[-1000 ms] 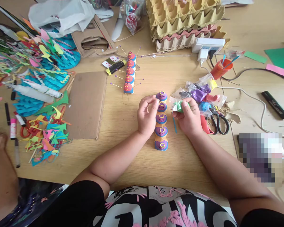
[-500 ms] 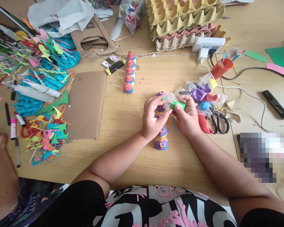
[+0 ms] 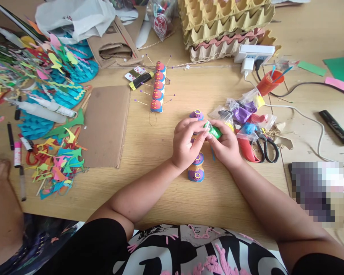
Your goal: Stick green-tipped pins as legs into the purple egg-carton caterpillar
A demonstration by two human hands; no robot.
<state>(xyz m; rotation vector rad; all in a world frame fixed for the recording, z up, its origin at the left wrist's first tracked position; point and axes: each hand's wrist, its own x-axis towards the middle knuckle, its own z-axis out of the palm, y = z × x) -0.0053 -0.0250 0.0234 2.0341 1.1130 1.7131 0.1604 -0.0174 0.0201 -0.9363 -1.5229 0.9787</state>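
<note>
- Cardboard sheet [image 3: 104, 126]: flat on the table [image 3: 149, 179], at 9 o'clock from the left hand, well apart from it.
- Red-and-blue egg-carton caterpillar [image 3: 156, 105]: at 10 o'clock from the left hand, long axis near 12-to-6. Untouched (purple-tipped sticks project from both sides).
- Left hand [image 3: 185, 147]: thumb and fingertips closed on the left end of the green clay packet [image 3: 215, 131]. Whether they grip plastic or clay cannot be told.
- Purple-domed egg-carton strip [image 3: 196, 173]: lying 12-to-6, its middle partly hidden by the left hand. Its far dome shows at 11 o'clock from the packet, its near dome at 7. The left hand is the nearer of the two.
- Green clay packet: raised between the hands, just right of the strip, long axis roughly 10-to-4. Its left end points toward the strip's upper part.
- Right hand [image 3: 227, 147]: grasping the packet by its right portion, thumb below, fingers above. Of the two hands, this one covers more of the packet.
- Bagged clay pieces [image 3: 242, 113]: at 2 o'clock from the packet, apart from the fingers.
- Black-handled scissors [image 3: 266, 144]: at 3 o'clock from the right hand, lying beside the bags.
</note>
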